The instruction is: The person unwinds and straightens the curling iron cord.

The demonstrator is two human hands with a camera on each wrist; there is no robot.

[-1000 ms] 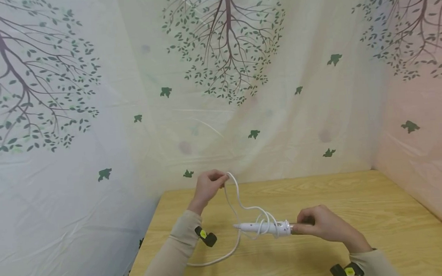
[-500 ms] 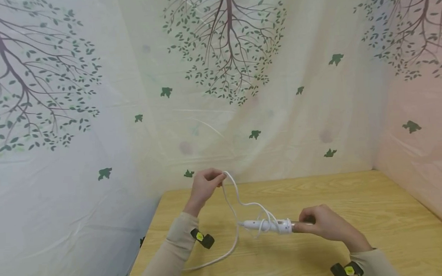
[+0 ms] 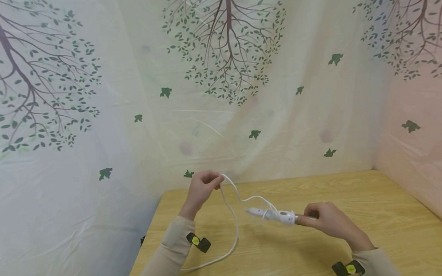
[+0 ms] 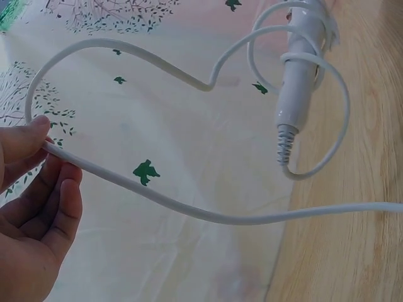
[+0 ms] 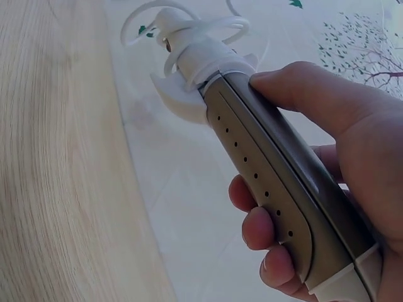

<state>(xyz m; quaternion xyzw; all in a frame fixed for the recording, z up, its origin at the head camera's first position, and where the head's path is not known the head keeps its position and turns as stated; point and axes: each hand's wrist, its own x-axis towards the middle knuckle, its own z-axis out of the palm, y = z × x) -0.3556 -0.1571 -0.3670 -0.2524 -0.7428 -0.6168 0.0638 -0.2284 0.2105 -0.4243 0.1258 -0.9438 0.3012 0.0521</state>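
In the head view, a white hair straightener (image 3: 286, 217) is held above the table, cord end pointing left and slightly up. My right hand (image 3: 332, 221) grips it by its bronze barrel (image 5: 264, 163), thumb along one side and fingers curled under the other in the right wrist view. White cord (image 4: 233, 219) winds in loose loops round the white handle (image 4: 295, 94). Further left, my left hand (image 3: 201, 191) pinches the cord between thumb and fingertips at the top of a raised bend. From that pinch the cord hangs down and curves off to the left under the forearm.
A wooden table (image 3: 378, 213) lies under both hands. Behind it hangs a pale curtain (image 3: 213, 142) printed with trees and leaves, which also closes off the left and right sides. Black straps with small cameras (image 3: 348, 269) sit on both wrists.
My left hand has drawn the cord a little to the left. The straightener's cord end has tipped upward, and the cord loops round its handle sit closer together. My right hand has shifted slightly right.
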